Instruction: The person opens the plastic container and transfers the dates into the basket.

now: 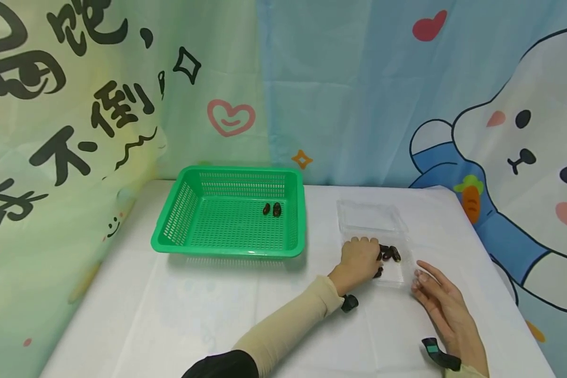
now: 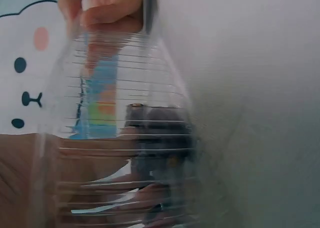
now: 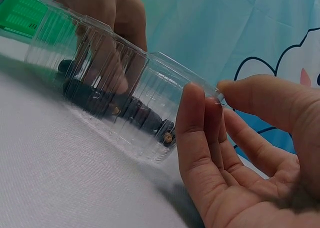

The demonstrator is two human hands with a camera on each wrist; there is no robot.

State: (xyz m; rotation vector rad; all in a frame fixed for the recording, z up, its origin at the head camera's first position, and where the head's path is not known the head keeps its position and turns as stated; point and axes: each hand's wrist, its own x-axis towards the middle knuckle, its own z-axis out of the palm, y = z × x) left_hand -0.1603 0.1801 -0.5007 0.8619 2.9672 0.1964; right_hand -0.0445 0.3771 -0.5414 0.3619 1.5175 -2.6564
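My left hand reaches down into a clear plastic box that holds several dark brown, oblong dates. In the right wrist view, the fingers of the left hand point down among the dates behind the ribbed wall; I cannot tell whether they pinch one. My right hand is at the box's near right corner, where thumb and fingers pinch the rim of the box. The left wrist view shows the right hand at the box's far end.
A green basket stands to the left, with two dates on its floor toward the right. The box's clear lid lies folded back behind it. White cloth covers the table, and a printed curtain hangs along the back.
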